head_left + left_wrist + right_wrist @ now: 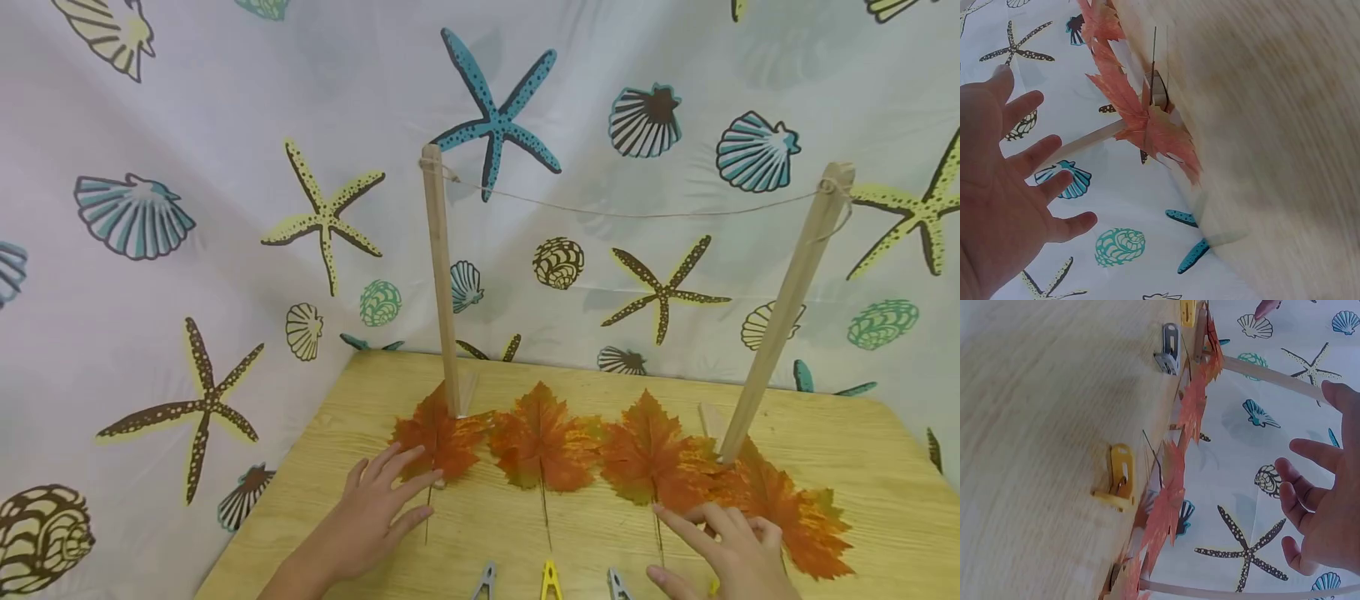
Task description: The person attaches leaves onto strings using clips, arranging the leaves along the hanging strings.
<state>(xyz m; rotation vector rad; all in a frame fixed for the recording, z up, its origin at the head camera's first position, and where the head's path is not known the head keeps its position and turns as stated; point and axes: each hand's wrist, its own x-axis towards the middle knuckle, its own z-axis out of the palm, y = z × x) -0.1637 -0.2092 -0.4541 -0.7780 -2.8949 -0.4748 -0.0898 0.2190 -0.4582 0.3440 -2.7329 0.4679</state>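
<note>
Several orange autumn leaves lie in a row on the wooden table, among them a leftmost leaf (431,437), a second leaf (542,442), a third leaf (648,442) and a rightmost leaf (806,521). My left hand (367,521), fingers spread and holding nothing, hovers by the leftmost leaf's stem. My right hand (738,554) is near the stems of the two right leaves, fingers loosely bent, nothing between them. Along the front are a grey clothespin (486,579), a yellow clothespin (551,579) and another grey clothespin (618,583). A further yellow clothespin (1121,478) is mostly hidden by the right hand in the head view.
A left wooden post (441,283) and a right wooden post (787,308) stand behind the leaves. A thin string (630,216) tied to their tops sags between them. The wooden table (322,442) meets a white curtain (225,283) printed with shells and starfish.
</note>
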